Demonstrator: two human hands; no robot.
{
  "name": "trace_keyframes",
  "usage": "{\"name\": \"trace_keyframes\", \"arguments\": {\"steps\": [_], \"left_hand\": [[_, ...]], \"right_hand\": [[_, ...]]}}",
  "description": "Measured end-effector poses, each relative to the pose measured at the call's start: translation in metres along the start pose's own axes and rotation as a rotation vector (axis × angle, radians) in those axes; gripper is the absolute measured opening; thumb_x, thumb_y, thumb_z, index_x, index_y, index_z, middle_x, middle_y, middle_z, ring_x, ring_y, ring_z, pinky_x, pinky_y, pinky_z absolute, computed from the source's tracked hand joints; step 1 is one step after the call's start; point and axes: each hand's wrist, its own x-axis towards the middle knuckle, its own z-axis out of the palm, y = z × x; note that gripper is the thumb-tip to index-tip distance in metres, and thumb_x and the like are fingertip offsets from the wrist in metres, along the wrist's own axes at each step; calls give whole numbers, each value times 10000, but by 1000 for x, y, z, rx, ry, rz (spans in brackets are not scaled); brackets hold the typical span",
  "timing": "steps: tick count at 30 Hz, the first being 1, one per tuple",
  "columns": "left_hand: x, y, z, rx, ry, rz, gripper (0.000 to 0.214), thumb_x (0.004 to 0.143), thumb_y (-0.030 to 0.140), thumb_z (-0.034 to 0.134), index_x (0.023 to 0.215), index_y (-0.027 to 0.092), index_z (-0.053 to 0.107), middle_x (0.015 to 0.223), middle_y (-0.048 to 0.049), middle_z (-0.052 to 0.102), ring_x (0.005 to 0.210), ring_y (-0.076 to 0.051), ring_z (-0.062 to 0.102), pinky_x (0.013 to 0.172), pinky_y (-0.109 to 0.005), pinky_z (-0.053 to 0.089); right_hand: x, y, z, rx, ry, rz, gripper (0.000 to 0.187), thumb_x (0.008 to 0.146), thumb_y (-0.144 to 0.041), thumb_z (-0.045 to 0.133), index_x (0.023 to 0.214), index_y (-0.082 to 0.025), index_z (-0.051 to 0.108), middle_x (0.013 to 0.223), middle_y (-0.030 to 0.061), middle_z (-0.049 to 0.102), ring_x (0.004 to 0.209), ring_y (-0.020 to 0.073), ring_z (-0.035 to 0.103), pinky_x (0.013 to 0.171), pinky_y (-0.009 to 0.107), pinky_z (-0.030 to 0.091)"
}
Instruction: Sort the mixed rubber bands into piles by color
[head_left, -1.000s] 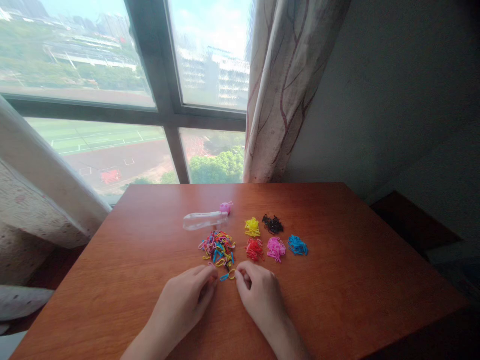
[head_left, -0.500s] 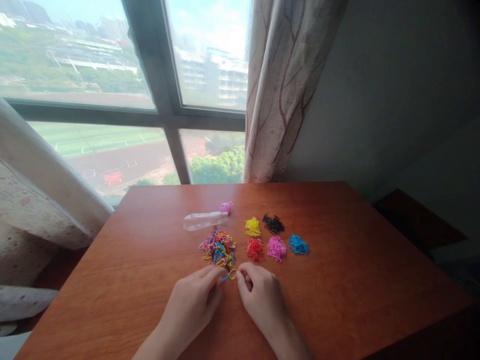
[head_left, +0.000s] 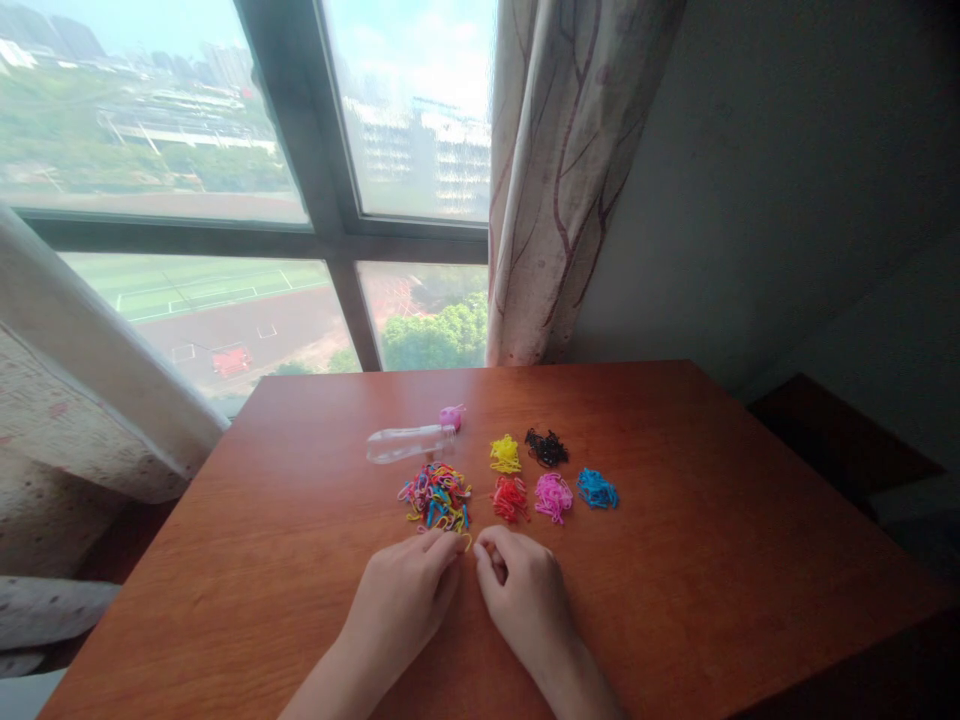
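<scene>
Yellow band (head_left: 469,542) at left hand (head_left: 405,592); right hand (head_left: 525,588) curled; both grips unclear. Slack pinch may flick band toward far edge of table (head_left: 675,570).

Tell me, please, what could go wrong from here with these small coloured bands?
The mixed pile lies just beyond the left hand, so a nudge might scatter it. The red pile and pink pile sit close together, so they could mix. The thin yellow band beside that hand might slip aside.
</scene>
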Motion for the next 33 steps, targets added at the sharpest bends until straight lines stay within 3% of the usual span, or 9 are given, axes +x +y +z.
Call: {"name": "trace_keyframes", "arguments": {"steps": [5,11,18,26,33], "left_hand": [[14,-5,-17,-30,104,-19,200,944,236,448,906,232,645,839,-2,734,678,-153,674,596,-231,419],[70,6,-41,35,64,4,189,921,244,465,877,234,648,828,-5,730,730,-165,673,594,-232,368],[114,14,-34,63,58,-12,201,889,255,471,832,202,656,784,-45,727,671,-177,651,552,-257,315],[120,13,-27,45,57,-31,229,896,258,457,830,200,668,795,-53,728,666,-169,642,570,-245,348],[87,3,-40,-5,58,-22,227,912,244,449,861,217,669,793,-23,717,707,-160,650,595,-225,373]], "right_hand": [[-1,-2,0,-33,-17,-5,134,897,-173,507,801,-228,582,667,-34,597,609,135,544,591,274,240],[0,-4,0,-58,-14,2,135,877,-159,520,785,-228,590,667,-33,615,609,133,563,580,274,239],[1,-7,-3,-58,-2,-29,145,842,-118,533,764,-221,599,680,-34,639,611,121,572,581,253,263],[1,-7,-4,-51,-18,-32,151,835,-101,534,773,-226,591,687,-36,631,634,127,573,584,264,258],[1,-8,-5,-55,-29,-27,147,859,-120,524,777,-226,584,701,-32,634,640,132,570,591,265,254]]}}
